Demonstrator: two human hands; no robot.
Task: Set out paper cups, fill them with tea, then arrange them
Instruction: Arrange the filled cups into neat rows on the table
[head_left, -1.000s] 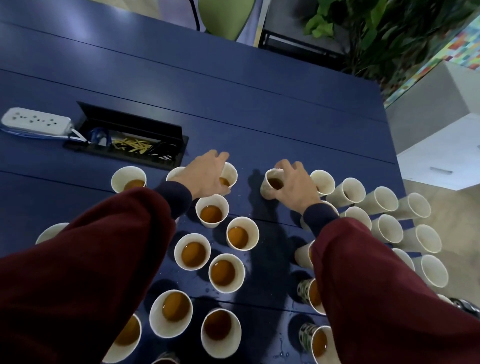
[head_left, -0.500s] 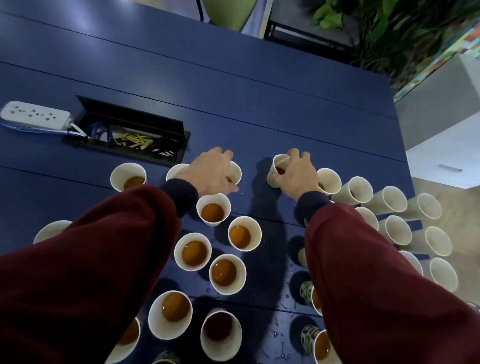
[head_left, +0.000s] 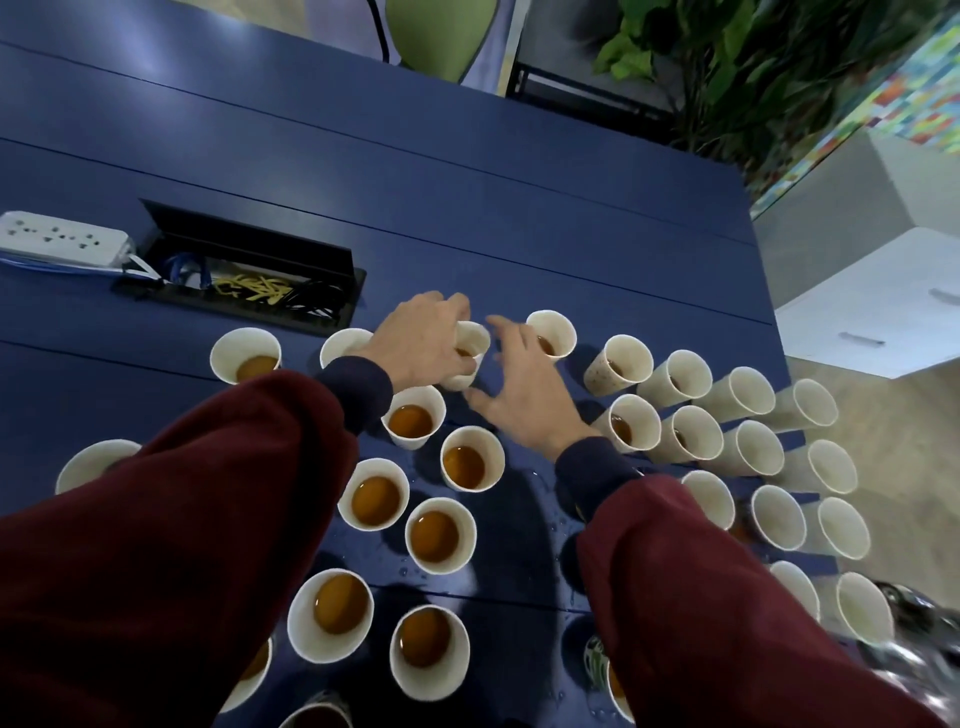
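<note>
- Head view, looking down on a dark blue table. We read it as a clock face, with 12 at the far edge and 6 nearest the person.
- We count twenty-seven paper cups in sight. Two dark red sleeves half hide several, so we cannot tell the full total.
- Twelve cups stand loosely scattered from 9 round to 6. Where their insides show, they hold amber tea well below the rim.
- Fifteen cups stand from 1 round to 5, packed in close rows. The ones nearest the centre show tea; we cannot see into the outer ones.
- The cups are plain white inside with a rolled rim. One at 5 has a dark printed wall.
- The left hand is clamped on one held cup, just past the centre toward 12. The fingers curl over its far side and the thumb is on its near wall. We cannot tell whether its base rests on the table.
- The right hand is just beside that cup, at its 3 o'clock, fingers spread apart and holding nothing. We cannot tell whether its forefinger touches the rim.
- Small droplets dot the table near the centre.
- At 10 lie one white power strip and, beside it, one open black cable box holding yellow and blue wires.
- Beyond the table we see one green chair at 12, one leafy plant at 1 and one white cabinet at 3.
</note>
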